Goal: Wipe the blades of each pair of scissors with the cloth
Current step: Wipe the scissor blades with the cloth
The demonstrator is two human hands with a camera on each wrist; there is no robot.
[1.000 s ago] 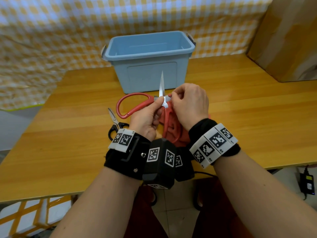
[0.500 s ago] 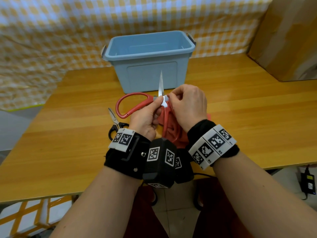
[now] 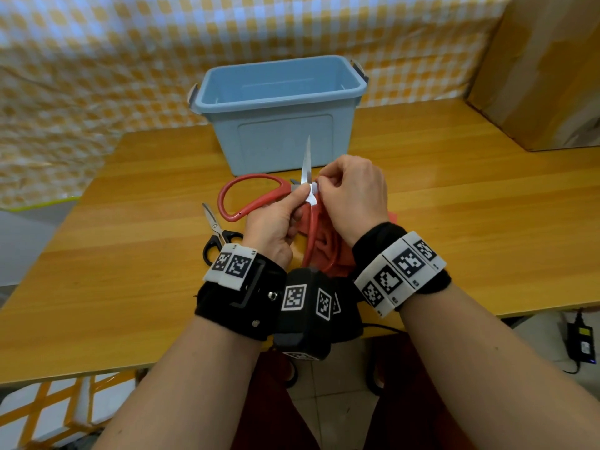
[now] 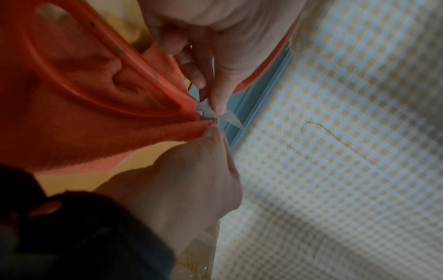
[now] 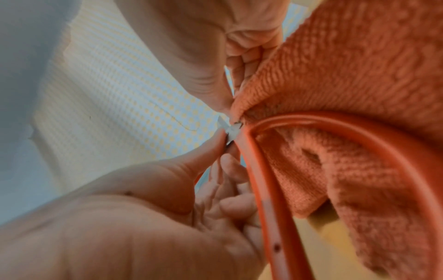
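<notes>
**A Wooden Table in a Checked Room**

The surface [image 3: 454, 203] is shiny yellow-brown wood. Behind it hangs a yellow and white checked cloth [image 3: 130, 60]. A big brown cardboard box [image 3: 545, 66] stands at the far right. A pale tiled floor [image 3: 334, 401] shows below, with a black power brick [image 3: 582, 342] lying on it.

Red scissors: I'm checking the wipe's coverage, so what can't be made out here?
- Second blade of the red scissors: head view, hidden behind the right hand.
- Where the cloth touches the blade: wrist views, blurred, covered by fingers.
- Black scissors handles: head view, partly behind the left hand's wristband.
</notes>
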